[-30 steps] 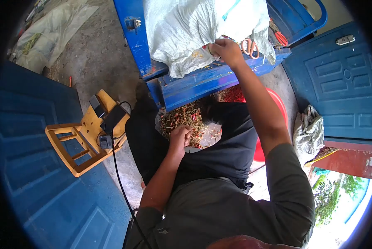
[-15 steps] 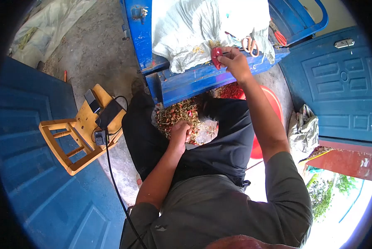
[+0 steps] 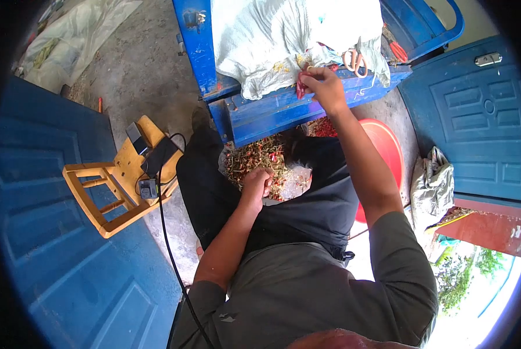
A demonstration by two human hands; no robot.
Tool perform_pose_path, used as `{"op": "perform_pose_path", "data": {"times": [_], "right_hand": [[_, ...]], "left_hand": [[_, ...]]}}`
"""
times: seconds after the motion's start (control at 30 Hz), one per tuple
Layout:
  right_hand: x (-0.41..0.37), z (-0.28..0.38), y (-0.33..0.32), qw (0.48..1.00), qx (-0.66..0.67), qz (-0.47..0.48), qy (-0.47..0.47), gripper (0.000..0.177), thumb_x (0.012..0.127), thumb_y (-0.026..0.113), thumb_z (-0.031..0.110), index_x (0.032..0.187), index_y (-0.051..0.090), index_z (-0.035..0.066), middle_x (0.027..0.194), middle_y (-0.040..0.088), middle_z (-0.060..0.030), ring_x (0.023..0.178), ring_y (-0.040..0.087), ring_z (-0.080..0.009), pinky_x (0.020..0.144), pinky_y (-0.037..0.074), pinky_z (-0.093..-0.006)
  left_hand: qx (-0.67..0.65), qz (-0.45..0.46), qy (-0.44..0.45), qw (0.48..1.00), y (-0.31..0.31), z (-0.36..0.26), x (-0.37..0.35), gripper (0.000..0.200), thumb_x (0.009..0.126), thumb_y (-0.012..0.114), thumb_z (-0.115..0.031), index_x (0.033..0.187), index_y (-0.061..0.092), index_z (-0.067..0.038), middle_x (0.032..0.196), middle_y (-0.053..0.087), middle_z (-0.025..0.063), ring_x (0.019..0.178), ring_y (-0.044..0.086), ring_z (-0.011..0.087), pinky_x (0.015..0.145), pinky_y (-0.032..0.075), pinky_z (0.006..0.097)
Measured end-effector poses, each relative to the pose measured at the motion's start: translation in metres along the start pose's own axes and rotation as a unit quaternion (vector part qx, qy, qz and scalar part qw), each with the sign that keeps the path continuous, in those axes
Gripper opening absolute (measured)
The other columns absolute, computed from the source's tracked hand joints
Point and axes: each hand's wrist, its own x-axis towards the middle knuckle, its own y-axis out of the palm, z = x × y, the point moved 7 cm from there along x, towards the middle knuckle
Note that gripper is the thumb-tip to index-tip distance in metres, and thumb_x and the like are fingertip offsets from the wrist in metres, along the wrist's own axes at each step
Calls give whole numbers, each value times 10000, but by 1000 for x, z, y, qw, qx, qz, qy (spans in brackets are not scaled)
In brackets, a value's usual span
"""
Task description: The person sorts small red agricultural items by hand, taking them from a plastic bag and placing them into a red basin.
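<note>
My right hand (image 3: 325, 90) is pinched around a dark red chili pepper (image 3: 301, 86) at the front edge of a blue truck-bed-like bench (image 3: 307, 113). Behind that pepper lies a white woven sack (image 3: 260, 43) with yellow seed-like bits on it. Scissors (image 3: 355, 61) with pinkish handles rest just beyond my right hand. Low between my legs, my left hand (image 3: 255, 185) is curled closed over a heap of stems and red pepper scraps (image 3: 254, 158); its fingers hide whatever they may hold. A clear plastic sheet (image 3: 298, 181) shows beside the heap.
A red-handled tool (image 3: 398, 51) lies on the bench at the right. By my right leg stands a red basin (image 3: 382, 151). To the left, a wooden chair (image 3: 121, 174) carries small devices, with a black cable (image 3: 164, 244) running toward me. Blue doors (image 3: 475, 110) flank both sides.
The red pepper has turned and sits lower in my right hand's fingers, looking thinner. My left hand stays curled over the heap. The whole view has shifted slightly.
</note>
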Motion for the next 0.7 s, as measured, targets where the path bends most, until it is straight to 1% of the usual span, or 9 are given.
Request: {"op": "perform_pose_path", "data": {"times": [0.1, 0.2, 0.27, 0.3, 0.33, 0.5, 0.57, 0.67, 0.7], "right_hand": [[-36, -9, -5, 997, 64, 34, 34, 320, 878, 722, 218, 1109, 642, 11, 948, 702, -33, 718, 633, -84, 550, 458, -212], [-96, -48, 10, 973, 168, 73, 139, 332, 874, 719, 185, 1159, 634, 36, 910, 677, -9, 697, 591, -75, 540, 446, -194], [-139, -82, 36, 939, 206, 201, 187, 382, 863, 707, 121, 1225, 621, 35, 928, 682, -20, 719, 634, -91, 571, 502, -227], [-160, -105, 48, 928, 189, 221, 234, 355, 843, 721, 116, 1179, 650, 30, 944, 693, -30, 750, 652, -107, 590, 511, -234], [-181, -118, 60, 910, 171, 274, 260, 370, 833, 731, 230, 1155, 675, 57, 932, 710, -25, 795, 642, -100, 655, 473, -256], [-217, -130, 96, 889, 222, 327, 232, 319, 846, 760, 125, 1142, 694, 26, 985, 711, -42, 849, 643, -109, 689, 484, -232], [-212, -119, 104, 919, 189, 326, 113, 331, 848, 727, -27, 1174, 680, 12, 1037, 710, -77, 927, 665, -117, 792, 553, -281], [-215, -109, 113, 919, 229, 317, 50, 283, 856, 744, 29, 1132, 690, -1, 1090, 690, -55, 906, 660, -127, 755, 534, -272], [-214, -107, 114, 923, 224, 306, 65, 239, 848, 742, 52, 1085, 718, 33, 1030, 715, -49, 888, 680, -123, 743, 548, -283]], "left_hand": [[-9, 7, 7, 1000, -1, -1, 1, 108, 882, 499, -102, 895, 588, -40, 645, 505, -22, 459, 386, 50, 405, 294, 212], [5, 10, 5, 1000, -2, 0, 4, 80, 900, 512, -126, 910, 575, -78, 685, 490, -30, 485, 374, 51, 412, 260, 231], [14, 15, -9, 1000, 1, 1, 5, 95, 899, 503, -116, 911, 581, -65, 684, 497, -26, 475, 367, 52, 407, 262, 236], [14, 19, -7, 1000, 2, 1, 7, 95, 899, 503, -116, 911, 581, -65, 684, 497, -26, 475, 367, 52, 407, 262, 236], [16, 7, -7, 1000, 0, 2, 7, 109, 909, 501, -118, 898, 593, -61, 680, 518, -17, 481, 401, 55, 414, 296, 224], [21, -21, 68, 997, -3, -3, 7, 176, 927, 498, -145, 896, 641, -46, 742, 605, 29, 623, 579, 113, 519, 457, 262], [5, -42, 49, 998, -11, -2, 8, 189, 930, 492, -155, 896, 639, -42, 746, 606, 38, 634, 581, 116, 519, 461, 269], [-13, -59, 4, 998, -26, 5, 14, 245, 952, 467, -201, 907, 633, -27, 770, 610, 69, 602, 586, 148, 483, 470, 294], [4, -41, 5, 999, -27, 7, 15, 257, 960, 460, -212, 917, 631, -25, 772, 609, 79, 568, 579, 166, 457, 466, 304]]}}
